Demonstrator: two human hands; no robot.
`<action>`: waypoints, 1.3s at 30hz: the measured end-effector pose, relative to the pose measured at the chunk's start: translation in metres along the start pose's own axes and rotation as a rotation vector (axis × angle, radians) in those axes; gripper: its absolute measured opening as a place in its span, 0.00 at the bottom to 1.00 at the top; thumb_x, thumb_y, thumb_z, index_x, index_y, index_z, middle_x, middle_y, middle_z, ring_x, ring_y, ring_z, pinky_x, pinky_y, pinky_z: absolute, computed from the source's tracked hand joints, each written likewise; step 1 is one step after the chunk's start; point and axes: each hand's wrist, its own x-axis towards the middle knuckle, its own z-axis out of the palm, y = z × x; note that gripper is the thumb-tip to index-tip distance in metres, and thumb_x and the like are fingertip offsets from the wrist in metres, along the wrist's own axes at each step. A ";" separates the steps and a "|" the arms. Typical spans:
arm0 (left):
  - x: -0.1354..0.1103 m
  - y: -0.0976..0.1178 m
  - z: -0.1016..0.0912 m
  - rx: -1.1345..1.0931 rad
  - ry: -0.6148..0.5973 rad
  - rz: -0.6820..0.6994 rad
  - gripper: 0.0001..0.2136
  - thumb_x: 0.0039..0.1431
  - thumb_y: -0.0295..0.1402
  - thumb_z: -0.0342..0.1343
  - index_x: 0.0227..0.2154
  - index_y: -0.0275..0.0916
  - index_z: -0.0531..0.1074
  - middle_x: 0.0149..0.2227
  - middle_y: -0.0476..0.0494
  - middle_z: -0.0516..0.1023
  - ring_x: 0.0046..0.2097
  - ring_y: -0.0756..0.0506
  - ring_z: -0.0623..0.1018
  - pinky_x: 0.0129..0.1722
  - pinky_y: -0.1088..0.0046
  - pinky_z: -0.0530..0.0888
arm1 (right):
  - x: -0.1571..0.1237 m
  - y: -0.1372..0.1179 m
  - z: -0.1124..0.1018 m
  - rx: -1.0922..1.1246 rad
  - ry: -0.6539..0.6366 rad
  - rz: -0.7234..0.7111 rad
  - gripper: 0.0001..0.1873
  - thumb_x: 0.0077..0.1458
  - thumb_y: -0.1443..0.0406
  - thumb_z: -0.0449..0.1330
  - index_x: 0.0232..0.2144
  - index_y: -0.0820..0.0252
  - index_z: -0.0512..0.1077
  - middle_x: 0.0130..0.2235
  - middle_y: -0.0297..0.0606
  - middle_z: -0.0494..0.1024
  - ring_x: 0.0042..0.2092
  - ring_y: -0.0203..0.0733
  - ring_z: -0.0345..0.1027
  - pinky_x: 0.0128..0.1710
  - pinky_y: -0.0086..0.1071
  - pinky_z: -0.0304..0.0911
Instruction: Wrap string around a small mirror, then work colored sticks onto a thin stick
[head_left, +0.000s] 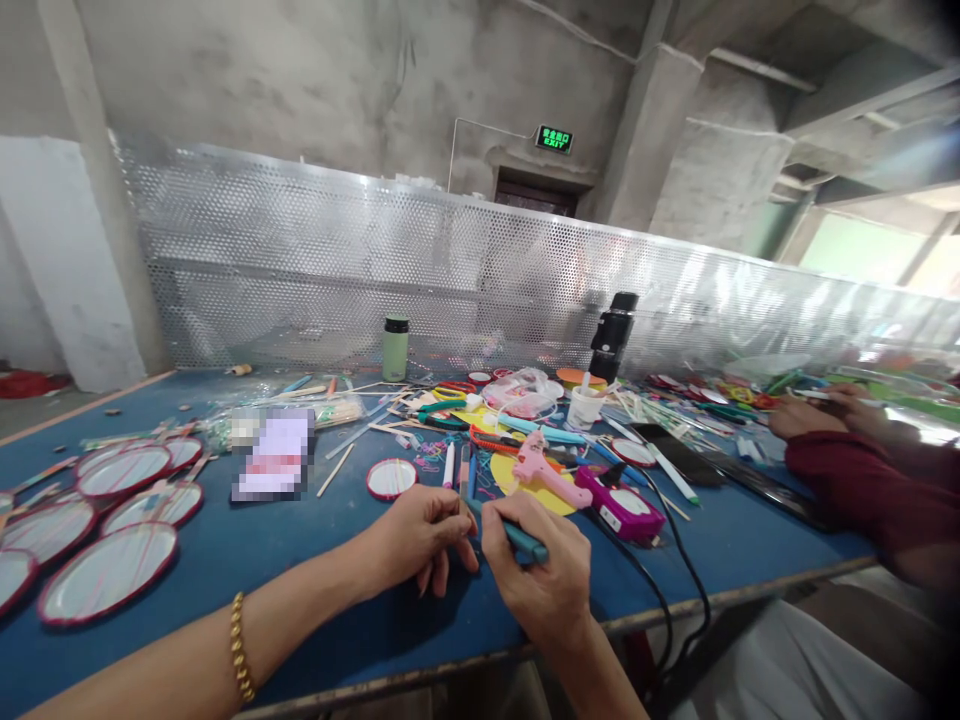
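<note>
My right hand [540,560] is closed round a teal marker pen [523,541], its tip pointing left toward my other hand. My left hand [420,535], with a gold bead bracelet [241,648] on the wrist, pinches the lower end of a narrow flat stick [464,468]. The fingers hide part of that stick. Beyond my left hand lies a small round disc with a red rim [391,478], beside a white pen [449,465]. A pink hot glue gun [536,468] rests on a yellow disc [504,474] past my right hand.
Several white red-rimmed discs [112,572] lie at left near a phone [274,454]. A purple box [619,503] trails black cables over the table edge. A green bottle [395,348] and a black bottle [613,338] stand behind. Another person's sleeve [847,480] is at right.
</note>
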 end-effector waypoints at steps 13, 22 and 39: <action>-0.001 0.003 0.001 -0.006 0.005 -0.003 0.16 0.52 0.47 0.54 0.28 0.37 0.63 0.23 0.49 0.76 0.13 0.55 0.68 0.10 0.83 0.60 | -0.001 0.002 0.000 -0.005 0.005 0.011 0.08 0.54 0.72 0.57 0.25 0.59 0.69 0.22 0.32 0.71 0.23 0.33 0.64 0.27 0.28 0.60; 0.001 0.002 0.000 -0.002 0.004 0.001 0.15 0.52 0.46 0.53 0.27 0.37 0.63 0.21 0.51 0.74 0.13 0.54 0.68 0.09 0.83 0.60 | -0.002 0.003 0.000 0.014 0.001 -0.003 0.07 0.54 0.74 0.58 0.26 0.59 0.68 0.23 0.31 0.71 0.24 0.33 0.64 0.28 0.28 0.60; -0.001 0.003 0.000 -0.010 -0.008 -0.007 0.15 0.52 0.45 0.52 0.29 0.36 0.64 0.27 0.47 0.77 0.13 0.55 0.69 0.09 0.84 0.60 | -0.002 0.003 0.000 0.010 0.052 0.000 0.07 0.53 0.75 0.59 0.27 0.59 0.69 0.24 0.31 0.72 0.25 0.32 0.65 0.29 0.28 0.61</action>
